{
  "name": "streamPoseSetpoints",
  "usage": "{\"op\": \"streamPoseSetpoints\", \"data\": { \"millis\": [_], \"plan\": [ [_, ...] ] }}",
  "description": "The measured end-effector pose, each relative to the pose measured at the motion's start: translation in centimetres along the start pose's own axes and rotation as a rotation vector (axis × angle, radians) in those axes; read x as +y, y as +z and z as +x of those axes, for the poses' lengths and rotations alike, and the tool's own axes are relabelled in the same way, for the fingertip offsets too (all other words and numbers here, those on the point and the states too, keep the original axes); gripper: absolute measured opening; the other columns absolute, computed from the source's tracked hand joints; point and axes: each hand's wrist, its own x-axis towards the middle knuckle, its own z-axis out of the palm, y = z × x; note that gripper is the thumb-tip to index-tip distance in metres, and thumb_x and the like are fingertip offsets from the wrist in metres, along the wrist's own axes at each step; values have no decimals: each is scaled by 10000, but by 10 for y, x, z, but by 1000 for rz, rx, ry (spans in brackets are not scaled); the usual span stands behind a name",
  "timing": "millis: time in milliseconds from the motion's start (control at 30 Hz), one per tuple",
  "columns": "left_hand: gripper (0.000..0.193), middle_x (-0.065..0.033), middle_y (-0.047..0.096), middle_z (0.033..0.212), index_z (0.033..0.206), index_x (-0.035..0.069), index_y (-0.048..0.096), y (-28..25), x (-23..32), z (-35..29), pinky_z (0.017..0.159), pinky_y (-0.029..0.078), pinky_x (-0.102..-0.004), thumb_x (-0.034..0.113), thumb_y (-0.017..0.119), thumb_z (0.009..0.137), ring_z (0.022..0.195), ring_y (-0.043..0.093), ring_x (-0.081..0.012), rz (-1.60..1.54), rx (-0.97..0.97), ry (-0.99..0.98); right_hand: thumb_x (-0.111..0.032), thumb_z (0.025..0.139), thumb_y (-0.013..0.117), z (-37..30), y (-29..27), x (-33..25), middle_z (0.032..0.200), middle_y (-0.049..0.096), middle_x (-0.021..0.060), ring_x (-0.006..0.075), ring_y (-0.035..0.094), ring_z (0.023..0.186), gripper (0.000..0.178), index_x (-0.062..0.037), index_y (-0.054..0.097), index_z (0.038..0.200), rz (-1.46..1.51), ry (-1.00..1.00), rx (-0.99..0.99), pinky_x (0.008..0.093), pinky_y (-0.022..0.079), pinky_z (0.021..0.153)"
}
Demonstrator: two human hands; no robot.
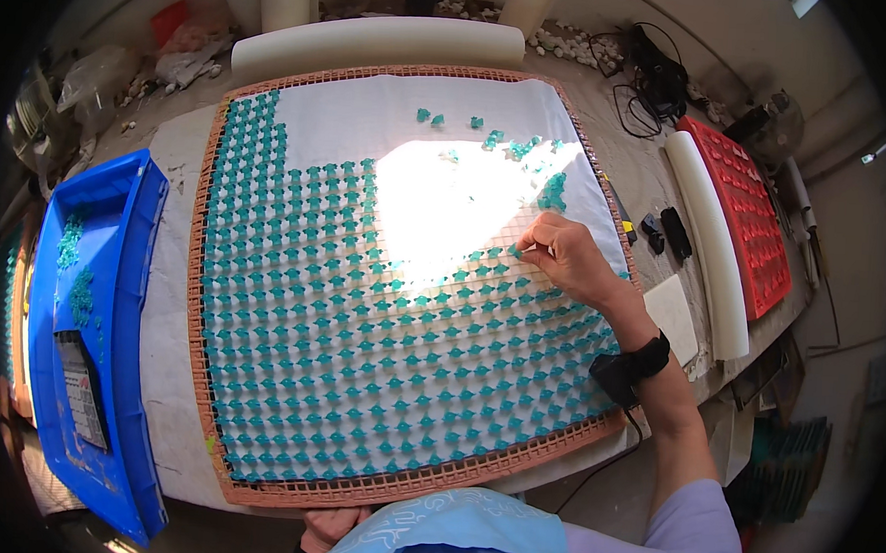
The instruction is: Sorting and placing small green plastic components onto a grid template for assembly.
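My right hand reaches over a wide sheet of white cloth, thumb and fingertips pinched on a small teal piece. Many such pieces stand in regular rows on the cloth, filling its near and left parts. Just beyond the hand lies a small loose heap of teal pieces, with others scattered toward the far edge. My left hand is down at the near edge of the tray, partly covered by my clothing; its fingers are mostly hidden. Bright sunlight washes out the cloth's middle.
An orange-brown lattice tray borders the cloth. At the left stands a blue bin holding loose teal pieces and a dark keypad device. A white roll lies behind; another roll and a red tray are right.
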Motion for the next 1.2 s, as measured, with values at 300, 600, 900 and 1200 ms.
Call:
{"op": "streamPoseSetpoints", "data": {
  "millis": [300, 600, 900, 1200],
  "plan": [
    [222, -156, 749, 924, 963, 35, 783, -2, 2, 5, 886, 550, -458, 168, 672, 823, 858, 740, -296, -9, -12, 1, -50, 886, 700, 4, 7, -3, 875, 609, 119, 272, 615, 777, 105, 19, 645, 942, -152, -105, 80, 347, 495, 700],
    [202, -162, 748, 926, 958, 27, 781, 0, 0, -2, 879, 554, -452, 114, 679, 807, 868, 740, -304, -35, -18, -12, -53, 876, 688, -12, -2, -12, 912, 617, 145, 316, 627, 822, 98, 19, 633, 914, -82, -31, -28, 391, 507, 740],
    [204, -164, 747, 925, 958, 24, 780, -2, 4, 8, 899, 545, -461, 106, 681, 800, 879, 738, -306, -20, -3, 7, -40, 854, 703, -13, 2, -15, 909, 627, 140, 321, 635, 850, 90, 18, 644, 889, -160, -63, -8, 403, 517, 770],
    [212, -156, 745, 929, 963, 28, 779, -1, 1, -1, 899, 543, -464, 106, 683, 790, 884, 734, -306, -17, -12, 4, -59, 871, 691, -4, -10, -23, 903, 630, 144, 306, 635, 831, 94, 19, 638, 881, -131, 29, -150, 390, 505, 746]
  ]
}}
